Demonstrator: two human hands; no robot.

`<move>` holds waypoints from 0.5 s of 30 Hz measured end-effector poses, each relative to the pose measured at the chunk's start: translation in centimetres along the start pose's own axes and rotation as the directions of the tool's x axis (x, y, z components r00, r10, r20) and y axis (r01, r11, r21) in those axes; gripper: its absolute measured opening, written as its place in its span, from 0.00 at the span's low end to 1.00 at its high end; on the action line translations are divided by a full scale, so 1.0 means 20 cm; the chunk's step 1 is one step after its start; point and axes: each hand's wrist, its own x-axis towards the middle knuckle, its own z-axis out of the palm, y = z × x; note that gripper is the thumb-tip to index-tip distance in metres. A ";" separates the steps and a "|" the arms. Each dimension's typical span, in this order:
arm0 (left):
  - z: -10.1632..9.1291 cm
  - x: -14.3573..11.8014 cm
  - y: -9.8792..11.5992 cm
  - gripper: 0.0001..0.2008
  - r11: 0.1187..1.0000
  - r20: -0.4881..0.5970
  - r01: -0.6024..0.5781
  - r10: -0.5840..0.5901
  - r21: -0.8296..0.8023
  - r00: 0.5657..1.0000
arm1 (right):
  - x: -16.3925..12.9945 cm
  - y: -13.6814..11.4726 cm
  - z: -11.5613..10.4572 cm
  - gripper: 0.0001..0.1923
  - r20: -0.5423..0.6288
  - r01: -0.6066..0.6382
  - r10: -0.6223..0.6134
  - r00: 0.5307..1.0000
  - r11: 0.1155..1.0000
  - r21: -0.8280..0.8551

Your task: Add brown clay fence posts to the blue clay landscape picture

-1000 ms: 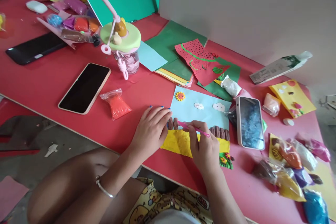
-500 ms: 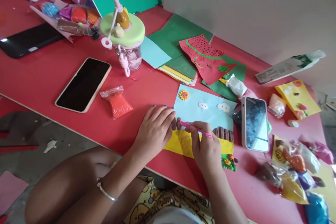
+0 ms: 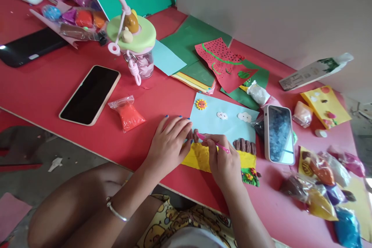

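Note:
My right hand (image 3: pixel 225 159) pinches a pink clay modelling tool (image 3: pixel 216 144), its tip touching a brown clay piece (image 3: pixel 195 135) on the light blue card (image 3: pixel 216 102). My left hand (image 3: pixel 171 139) lies flat with fingers stretched over the card's left edge, beside the same brown pieces. Along the card's lower part runs a yellow clay strip (image 3: pixel 199 157). More brown clay pieces (image 3: pixel 245 145) stand in a row at its right end. The card also bears a clay sun (image 3: pixel 201 104), white clouds (image 3: pixel 244 116) and a green flower patch (image 3: pixel 250 176).
A bag of orange-red clay (image 3: pixel 127 114) and a dark-screened phone (image 3: pixel 90 95) lie left. Behind stands a lidded cup with a straw (image 3: pixel 130 33). A white-cased phone (image 3: pixel 279 135) and several clay bags (image 3: pixel 319 201) sit right. A watermelon-patterned red sheet (image 3: pixel 225 64) lies at the back.
The whole view has shifted slightly, with things on the table appearing a little further left. Both hands keep nearly the same pose, the tool tip still at the brown clay.

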 end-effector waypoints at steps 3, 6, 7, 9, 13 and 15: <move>0.00 0.00 0.00 0.18 1.000 0.006 -0.003 0.003 0.006 1.000 | 0.00 0.00 0.00 0.11 -0.014 0.011 -0.011 1.000 1.000 -0.005; 0.00 0.00 0.00 0.19 1.000 0.007 -0.006 0.006 0.009 1.000 | 0.00 0.00 0.00 0.11 -0.018 0.010 -0.011 1.000 1.000 -0.017; 0.00 -0.01 0.00 0.19 1.000 0.005 -0.008 0.008 0.008 1.000 | 0.00 0.00 0.00 0.11 -0.015 0.005 -0.006 1.000 1.000 -0.015; 0.00 -0.01 0.00 0.19 1.000 0.000 -0.009 0.009 0.007 1.000 | 0.00 0.00 0.00 0.11 -0.005 -0.002 0.002 1.000 1.000 -0.004; 0.00 -0.01 0.00 0.19 1.000 -0.005 -0.010 0.010 0.006 1.000 | 0.00 0.00 0.00 0.12 0.004 0.001 -0.001 1.000 1.000 0.004; 0.00 -0.01 0.00 0.19 1.000 -0.001 -0.010 0.010 0.006 1.000 | 0.00 0.00 0.00 0.13 0.002 0.011 -0.011 1.000 1.000 -0.004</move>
